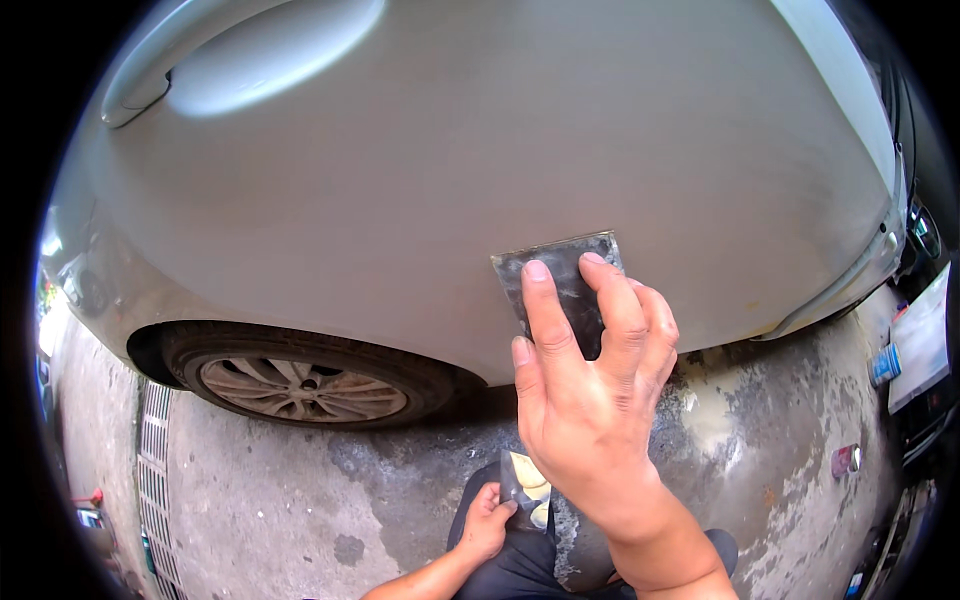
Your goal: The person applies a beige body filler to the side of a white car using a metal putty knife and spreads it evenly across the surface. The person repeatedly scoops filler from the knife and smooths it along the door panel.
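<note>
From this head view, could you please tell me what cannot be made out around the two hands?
- Lower part of the sandpaper sheet: covered by the right hand.
- Folded piece in the left hand: too small to identify.
- Car wheel: top hidden by the silver car panel.
- Small bottles on the ground: too small.

The right hand (pixel 590 400) hides the lower part of the dark sanding sheet (pixel 560 275).

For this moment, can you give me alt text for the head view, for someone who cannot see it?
A right hand presses a dark sheet of sandpaper flat against a silver car door panel. Lower down, the left hand holds a second sheet near the person's lap. A dusty wheel sits at left on stained concrete ground.
</note>
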Motion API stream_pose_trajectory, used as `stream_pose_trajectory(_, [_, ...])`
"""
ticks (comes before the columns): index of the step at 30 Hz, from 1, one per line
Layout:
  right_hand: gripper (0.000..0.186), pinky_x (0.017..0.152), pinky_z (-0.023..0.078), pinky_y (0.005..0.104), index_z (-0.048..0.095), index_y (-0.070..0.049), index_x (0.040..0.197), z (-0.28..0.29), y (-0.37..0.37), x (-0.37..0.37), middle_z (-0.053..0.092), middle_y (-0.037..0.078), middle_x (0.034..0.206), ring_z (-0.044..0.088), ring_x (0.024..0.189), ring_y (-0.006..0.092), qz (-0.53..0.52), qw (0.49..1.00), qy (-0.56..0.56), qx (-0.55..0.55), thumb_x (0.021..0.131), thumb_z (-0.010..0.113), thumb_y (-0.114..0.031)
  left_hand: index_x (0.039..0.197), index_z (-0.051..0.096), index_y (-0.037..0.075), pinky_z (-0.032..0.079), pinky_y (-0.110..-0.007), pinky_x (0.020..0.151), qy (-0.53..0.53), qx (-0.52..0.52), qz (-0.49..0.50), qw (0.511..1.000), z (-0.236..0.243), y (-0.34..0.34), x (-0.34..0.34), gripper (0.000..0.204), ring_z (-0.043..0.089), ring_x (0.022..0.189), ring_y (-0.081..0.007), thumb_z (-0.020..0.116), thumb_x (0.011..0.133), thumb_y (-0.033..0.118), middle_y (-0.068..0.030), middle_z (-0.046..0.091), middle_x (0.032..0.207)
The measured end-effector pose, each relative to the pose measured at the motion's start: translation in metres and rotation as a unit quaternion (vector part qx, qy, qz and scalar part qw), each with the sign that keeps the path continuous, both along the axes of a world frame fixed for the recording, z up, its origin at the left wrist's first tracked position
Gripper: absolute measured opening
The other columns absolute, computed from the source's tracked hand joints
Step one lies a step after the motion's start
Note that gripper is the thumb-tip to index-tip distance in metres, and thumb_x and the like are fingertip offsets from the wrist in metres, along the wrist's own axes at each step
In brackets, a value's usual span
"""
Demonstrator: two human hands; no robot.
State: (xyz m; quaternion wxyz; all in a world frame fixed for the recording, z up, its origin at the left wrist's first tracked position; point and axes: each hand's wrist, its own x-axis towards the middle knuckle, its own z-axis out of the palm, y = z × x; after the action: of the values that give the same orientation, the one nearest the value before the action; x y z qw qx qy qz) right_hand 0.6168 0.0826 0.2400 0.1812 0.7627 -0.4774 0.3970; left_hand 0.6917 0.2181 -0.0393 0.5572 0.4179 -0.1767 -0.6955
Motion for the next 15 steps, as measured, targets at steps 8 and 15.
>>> stream_pose_trajectory(8, [0.057, 0.09, 0.034, 0.0494, 0.061, -0.013, 0.124, -0.004, 0.002, -0.002, 0.044, 0.012, 0.131, 0.038, 0.111, 0.0384, -0.033, 0.999, 0.042, -0.004, 0.069, 0.072, -0.005, 0.106, 0.052, 0.001, 0.046, -0.026, 0.086, 0.004, -0.01, -0.013, 1.0, -0.004, 0.001, 0.004, 0.022, 0.06, 0.092, -0.0124, 0.049, 0.087, -0.009, -0.008, 0.065, 0.101])
stream_pose_trajectory(15, [0.059, 0.088, 0.035, 0.0498, 0.058, -0.015, 0.127, -0.002, -0.002, -0.001, 0.043, 0.012, 0.132, 0.038, 0.111, 0.0389, -0.027, 0.999, 0.042, -0.019, 0.07, 0.071, -0.006, 0.107, 0.051, 0.001, 0.046, -0.026, 0.085, -0.014, -0.011, -0.004, 1.0, 0.001, 0.001, 0.005, 0.022, 0.06, 0.092, -0.0123, 0.049, 0.087, -0.009, -0.0081, 0.065, 0.1])
